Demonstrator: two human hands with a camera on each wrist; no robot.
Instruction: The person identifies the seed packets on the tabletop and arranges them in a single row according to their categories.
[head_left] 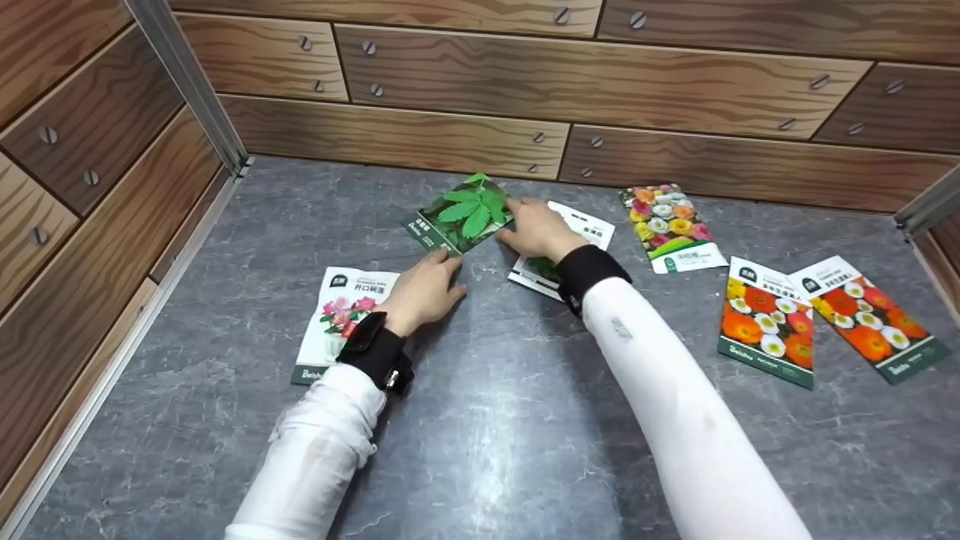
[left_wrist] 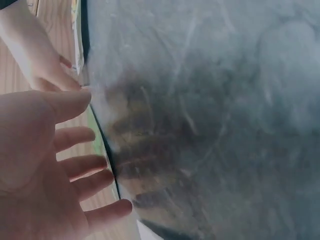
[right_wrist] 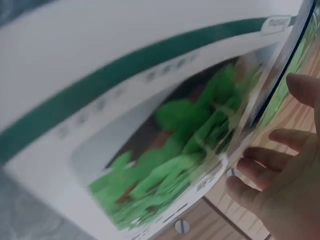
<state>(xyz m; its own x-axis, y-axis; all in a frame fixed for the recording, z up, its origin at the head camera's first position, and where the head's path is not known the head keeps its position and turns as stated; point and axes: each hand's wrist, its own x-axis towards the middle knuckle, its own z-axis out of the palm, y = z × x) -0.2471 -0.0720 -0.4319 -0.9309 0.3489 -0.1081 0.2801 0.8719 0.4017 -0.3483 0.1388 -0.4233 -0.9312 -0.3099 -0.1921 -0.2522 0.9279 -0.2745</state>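
Observation:
A seed packet with a green leaf picture (head_left: 471, 213) lies flat on the table between both hands. At its lower edge the left hand (head_left: 424, 292) touches with extended fingertips. The right hand (head_left: 537, 228) has its fingers at the packet's right edge. Beneath the right hand and wrist lies a white seed packet (head_left: 592, 225), partly covered; its green plant picture fills much of the right wrist view. A packet with pink flowers (head_left: 319, 352) is partly hidden behind the left hand and wrist. Both wrist views show loosely extended fingers, with no packet pinched.
To the right lie a packet of mixed coloured flowers (head_left: 671, 225) and two orange-and-white flower packets, one left (head_left: 766, 322) and one right (head_left: 870, 319), their corners close together. Wood-patterned panels (head_left: 450, 67) border the grey table (head_left: 480, 450) at the back and sides.

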